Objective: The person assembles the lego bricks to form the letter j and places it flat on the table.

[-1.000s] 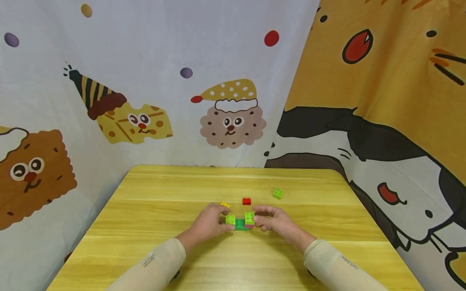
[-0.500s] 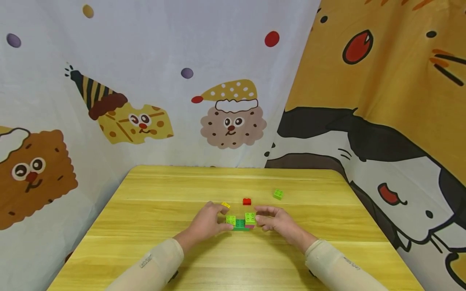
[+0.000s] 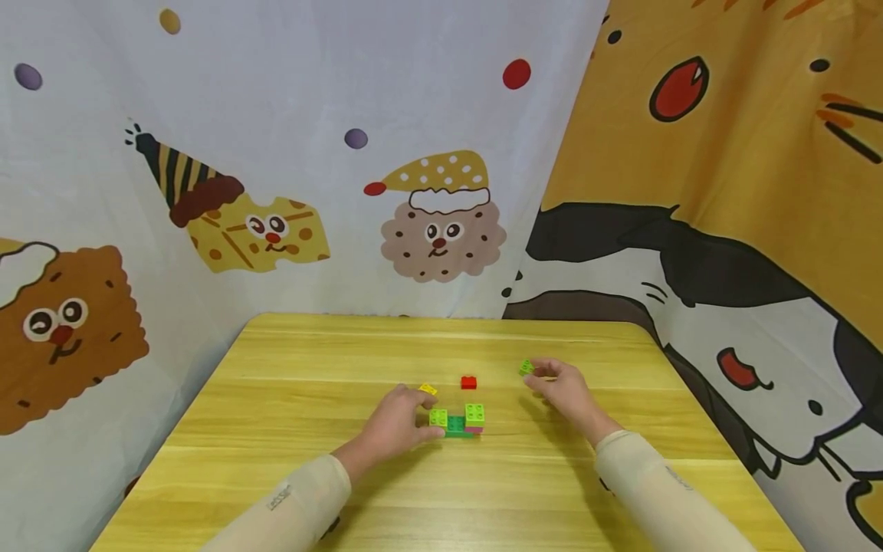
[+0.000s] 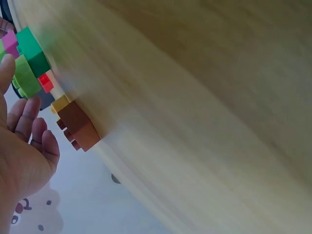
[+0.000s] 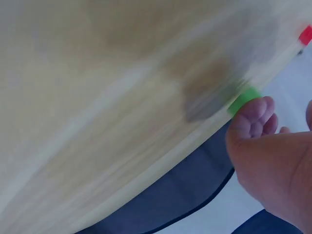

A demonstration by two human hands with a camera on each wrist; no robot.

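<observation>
A low build of toy building bricks [image 3: 456, 424] lies on the table: a green base, a light green brick on its left end, and a pink brick topped by a light green one on its right. My left hand [image 3: 395, 420] is loosely curved around the left end, thumb tip at the light green brick [image 4: 26, 77]; no firm grip shows. Further back, my right hand [image 3: 567, 389] pinches a loose light green brick [image 3: 526, 367] between thumb and fingers. That brick [image 5: 243, 101] is partly covered by the hand and blurred in the right wrist view.
A red brick [image 3: 469, 382] lies behind the build. Beside my left fingers is a yellow brick [image 3: 428, 389]. The left wrist view also has a brown brick [image 4: 78, 126], not visible from the head. A printed cloth [image 3: 290, 92] hangs behind the wooden table [image 3: 310, 360].
My right hand has left the right end of the build and moved back and right to the loose light green brick. The left hand stays almost in place.
</observation>
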